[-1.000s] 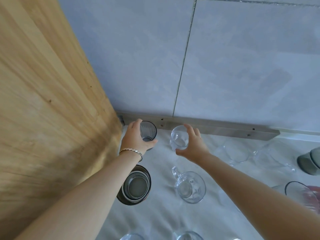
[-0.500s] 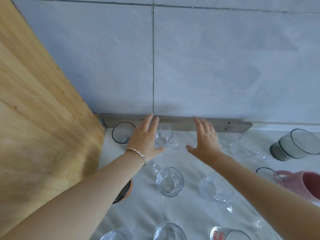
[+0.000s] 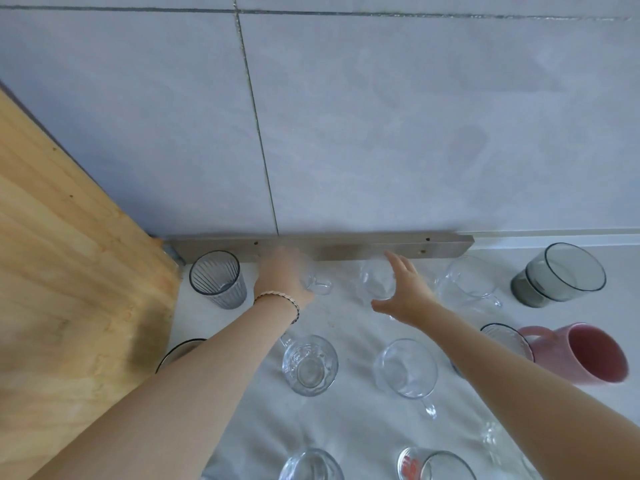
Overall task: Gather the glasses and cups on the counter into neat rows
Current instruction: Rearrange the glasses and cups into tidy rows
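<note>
A ribbed grey glass [image 3: 216, 278] stands in the back left corner of the white counter [image 3: 353, 424]. Right of it my left hand [image 3: 280, 280] covers a clear mug [image 3: 319, 287], fingers curled over it, handle sticking out to the right. My right hand [image 3: 407, 294] is spread beside a clear glass [image 3: 375, 280], thumb and fingers apart around its right side. Further right in the back row are a clear handled mug [image 3: 467, 282] and a smoky grey tumbler [image 3: 557, 275]. In front stand an embossed clear mug [image 3: 308, 365] and a plain clear mug [image 3: 405, 368].
A wooden panel [image 3: 69, 271] walls off the left side. A metal strip [image 3: 346, 244] runs along the tiled wall. A pink mug [image 3: 581, 355], a ribbed glass [image 3: 505, 337], a dark bowl [image 3: 180, 351] and several glasses near the bottom edge, one red-printed [image 3: 433, 464].
Both hands let go of the ribbed grey glass and the clear mug they set down. The left hand shifted right onto that clear mug. The right hand reached towards another clear glass.
</note>
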A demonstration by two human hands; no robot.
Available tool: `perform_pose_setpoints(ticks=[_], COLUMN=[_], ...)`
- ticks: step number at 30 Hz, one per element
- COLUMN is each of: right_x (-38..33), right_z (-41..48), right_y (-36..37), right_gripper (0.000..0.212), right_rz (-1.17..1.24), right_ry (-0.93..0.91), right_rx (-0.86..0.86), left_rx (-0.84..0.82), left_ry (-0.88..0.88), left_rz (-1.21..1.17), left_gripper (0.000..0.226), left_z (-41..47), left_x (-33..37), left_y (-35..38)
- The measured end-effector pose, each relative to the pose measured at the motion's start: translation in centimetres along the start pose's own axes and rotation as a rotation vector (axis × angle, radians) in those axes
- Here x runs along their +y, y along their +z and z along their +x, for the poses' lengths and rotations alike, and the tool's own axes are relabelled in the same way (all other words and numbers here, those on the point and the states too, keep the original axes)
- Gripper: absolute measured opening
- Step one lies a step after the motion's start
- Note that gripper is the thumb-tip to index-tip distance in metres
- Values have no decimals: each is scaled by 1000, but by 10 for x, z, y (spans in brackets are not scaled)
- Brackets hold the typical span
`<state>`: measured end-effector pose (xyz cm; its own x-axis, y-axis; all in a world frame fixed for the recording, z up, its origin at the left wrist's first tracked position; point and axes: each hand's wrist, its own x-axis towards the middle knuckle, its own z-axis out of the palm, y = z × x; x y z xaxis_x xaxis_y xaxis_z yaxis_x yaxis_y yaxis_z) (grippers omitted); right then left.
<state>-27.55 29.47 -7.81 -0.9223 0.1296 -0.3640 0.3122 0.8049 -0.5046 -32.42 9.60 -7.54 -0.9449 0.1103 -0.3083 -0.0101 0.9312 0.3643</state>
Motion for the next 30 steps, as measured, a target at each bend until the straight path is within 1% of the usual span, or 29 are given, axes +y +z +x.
perform_pose_setpoints(ticks=[2, 3, 6, 10, 17, 23, 27, 30], right_x=[-4, -7, -13, -13, -17, -17, -16, -10], right_z=[3, 4, 5, 7, 9, 9, 6, -1], right_y=[1, 3, 10, 12, 17, 20, 20, 16], right_gripper=[102, 105, 106, 96, 96, 96, 101, 114], right_rz=[-117, -193, -313, -278, -237, -229, -281, -331], right_ry=[-77, -78, -48, -72, 14, 21, -2, -35], right_rx=[-77, -79, 16, 67, 135, 162, 150, 99], left_rx=[4, 7, 17, 34, 48, 54, 61, 53], left_ry=[2, 4, 5, -8, -6, -5, -7, -31], left_rz=[7, 10, 15, 8, 7, 30, 36, 63], left_gripper=[76, 76, 75, 70, 72, 72, 72, 76], left_z=[-1, -1, -1, -2, -4, -4, -6, -13], left_x=[-1, -1, -1, 1, 0, 0, 2, 6], left_y=[-1, 0, 1, 2, 4, 5, 6, 9])
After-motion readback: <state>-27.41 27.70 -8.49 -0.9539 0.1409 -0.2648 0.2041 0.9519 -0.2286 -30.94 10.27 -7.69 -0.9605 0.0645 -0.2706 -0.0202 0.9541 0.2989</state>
